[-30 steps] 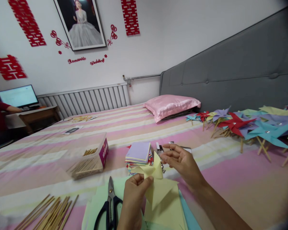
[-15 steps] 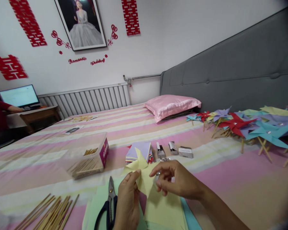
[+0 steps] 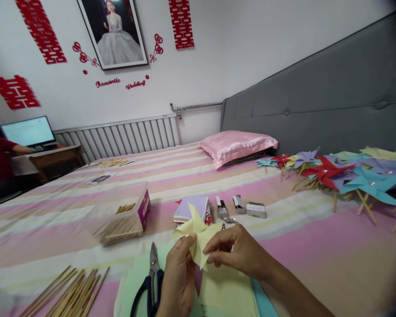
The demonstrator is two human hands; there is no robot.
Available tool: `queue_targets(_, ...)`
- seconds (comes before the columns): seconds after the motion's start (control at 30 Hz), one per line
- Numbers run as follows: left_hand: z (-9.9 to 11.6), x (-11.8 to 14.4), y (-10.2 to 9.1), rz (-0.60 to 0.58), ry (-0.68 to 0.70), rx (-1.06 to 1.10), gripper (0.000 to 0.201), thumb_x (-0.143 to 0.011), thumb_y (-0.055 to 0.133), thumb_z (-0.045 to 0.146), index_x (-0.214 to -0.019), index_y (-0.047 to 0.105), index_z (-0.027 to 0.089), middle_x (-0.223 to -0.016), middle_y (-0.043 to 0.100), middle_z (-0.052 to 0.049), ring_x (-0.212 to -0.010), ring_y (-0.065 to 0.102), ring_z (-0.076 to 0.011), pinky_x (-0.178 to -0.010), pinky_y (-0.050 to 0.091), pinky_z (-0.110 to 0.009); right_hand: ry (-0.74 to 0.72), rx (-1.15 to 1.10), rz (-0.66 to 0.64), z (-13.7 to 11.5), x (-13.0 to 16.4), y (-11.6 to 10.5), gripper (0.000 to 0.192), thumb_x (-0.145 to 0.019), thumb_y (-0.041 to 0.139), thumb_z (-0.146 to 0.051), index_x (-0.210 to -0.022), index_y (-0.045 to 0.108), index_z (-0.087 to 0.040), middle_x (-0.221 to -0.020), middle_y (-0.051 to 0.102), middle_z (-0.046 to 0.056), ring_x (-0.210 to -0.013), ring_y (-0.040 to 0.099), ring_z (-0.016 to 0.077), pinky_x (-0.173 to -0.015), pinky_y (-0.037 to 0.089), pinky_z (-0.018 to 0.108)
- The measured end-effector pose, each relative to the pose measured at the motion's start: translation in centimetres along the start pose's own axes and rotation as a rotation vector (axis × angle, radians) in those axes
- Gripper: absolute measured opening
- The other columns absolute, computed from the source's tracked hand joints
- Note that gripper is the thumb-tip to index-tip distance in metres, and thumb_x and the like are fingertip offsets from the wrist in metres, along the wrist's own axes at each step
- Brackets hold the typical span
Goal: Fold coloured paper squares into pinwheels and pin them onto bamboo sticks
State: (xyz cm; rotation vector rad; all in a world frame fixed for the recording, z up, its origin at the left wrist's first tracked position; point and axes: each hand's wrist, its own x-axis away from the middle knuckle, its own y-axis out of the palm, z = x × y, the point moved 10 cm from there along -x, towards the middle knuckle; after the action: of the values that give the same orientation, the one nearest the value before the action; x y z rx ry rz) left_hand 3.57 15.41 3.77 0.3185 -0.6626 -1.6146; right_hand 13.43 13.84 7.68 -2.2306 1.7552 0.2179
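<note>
A pale yellow paper pinwheel (image 3: 198,234) with folded blades is held up before me. My left hand (image 3: 180,273) pinches it from the left, thumb near its middle. From the right, my right hand (image 3: 239,253) has thumb and index finger closed at the edge of its right blade. Beneath both hands lie yellow paper sheets (image 3: 229,290) over green paper (image 3: 132,273) and a blue sheet. Dark-handled scissors (image 3: 152,281) rest on the green paper beside my left hand. Small shiny metal pieces (image 3: 230,220) lie just beyond my right hand.
Behind the pinwheel are a stack of coloured paper squares (image 3: 194,208) and small grey boxes (image 3: 256,210). A clear box of sticks (image 3: 122,224) and loose sticks (image 3: 72,293) are at left. Several finished pinwheels (image 3: 371,182) lie right. A person (image 3: 0,156) sits far left.
My right hand has come down and left, from apart with curled fingers to the pinwheel's right blade. More metal pieces show behind it. My left hand keeps holding the pinwheel.
</note>
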Motion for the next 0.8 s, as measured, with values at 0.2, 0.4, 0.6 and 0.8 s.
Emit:
queue_targets(0.2, 0.3, 0.0, -0.1, 0.025, 0.036, -0.017, 0.007, -0.066, 0.066, 0.016, -0.068, 0.060, 0.013, -0.057, 0.062, 0.000, -0.048, 0.056, -0.0100, -0.046, 0.042, -0.018, -0.003, 0.006, 0.110, 0.1, -0.3, -0.6, 0.010, -0.064, 0.070, -0.024, -0.069, 0.070, -0.015, -0.054, 0.064, 0.001, -0.048, 0.059, 0.0109, -0.045, 0.044, 0.018)
queue_targets(0.4, 0.8, -0.1, -0.8, 0.091, 0.106, -0.034, 0.012, -0.058, 0.072, 0.016, -0.062, 0.061, 0.013, -0.043, 0.046, 0.009, -0.037, 0.038, -0.0021, -0.039, 0.031, -0.012, -0.024, -0.056, 0.186, -0.1, -0.4, -1.0, 0.012, -0.067, 0.068, -0.026, -0.068, 0.067, -0.015, -0.063, 0.064, 0.001, -0.049, 0.058, 0.0104, -0.046, 0.044, 0.019)
queue_targets(0.6, 0.9, 0.0, -0.7, 0.116, 0.129, -0.114, 0.014, -0.055, 0.074, 0.020, -0.062, 0.064, 0.012, -0.047, 0.057, 0.004, -0.045, 0.048, -0.0061, -0.048, 0.040, -0.016, -0.022, -0.059, 0.228, -0.2, -0.4, -1.5, 0.013, -0.070, 0.065, -0.028, -0.068, 0.066, -0.015, -0.067, 0.064, 0.002, -0.051, 0.057, 0.0105, -0.049, 0.045, 0.021)
queue_targets(0.8, 1.2, -0.2, -0.8, 0.122, 0.183, -0.197, 0.018, -0.054, 0.075, 0.021, -0.068, 0.068, 0.011, -0.056, 0.066, -0.001, -0.054, 0.057, -0.0103, -0.054, 0.042, -0.018, -0.003, -0.011, 0.274, 0.3, -0.3, -2.2, 0.020, -0.070, 0.064, -0.033, -0.066, 0.065, -0.014, -0.063, 0.063, 0.002, -0.049, 0.057, 0.0114, -0.048, 0.044, 0.022)
